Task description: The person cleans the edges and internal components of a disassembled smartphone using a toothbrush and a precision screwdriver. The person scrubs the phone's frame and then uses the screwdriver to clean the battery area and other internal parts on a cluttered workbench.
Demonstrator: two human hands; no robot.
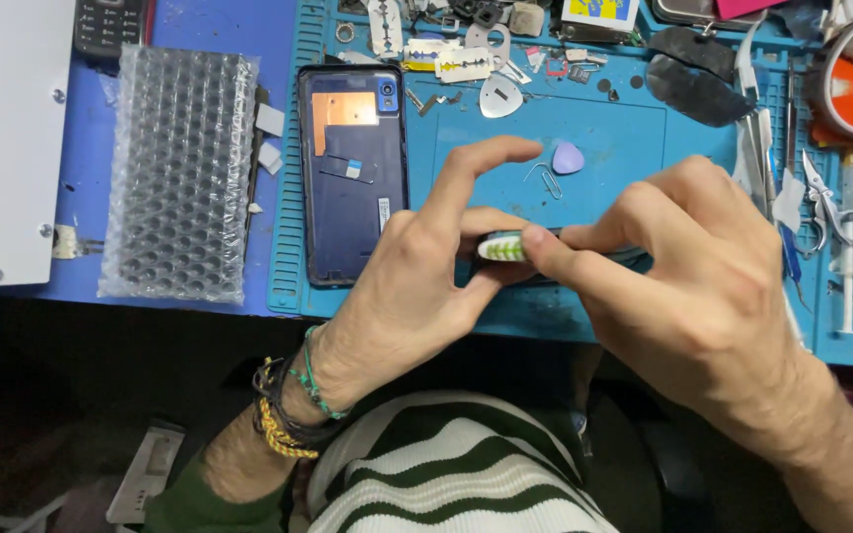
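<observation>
Dark flat object (545,268) between both hands: mostly covered by the fingers, kind cannot be told. White-and-green tip (502,248) shows at the left hand (417,286); its remainder is hidden under the right hand (693,286). Above the blue mat (584,148), small parts too small to identify. Keypad phone (109,25), left of the mat, cut by the top edge.

One small flat item (503,248), white with green leaf-like stripes on its rounded exposed end, is pinched between the fingers of the left hand (417,286) and the right hand (703,286). It lies roughly level, lengthwise left to right, above the near edge of the blue work mat (644,133). Only the left end shows; the rest is hidden behind the right hand's fingers.
</observation>
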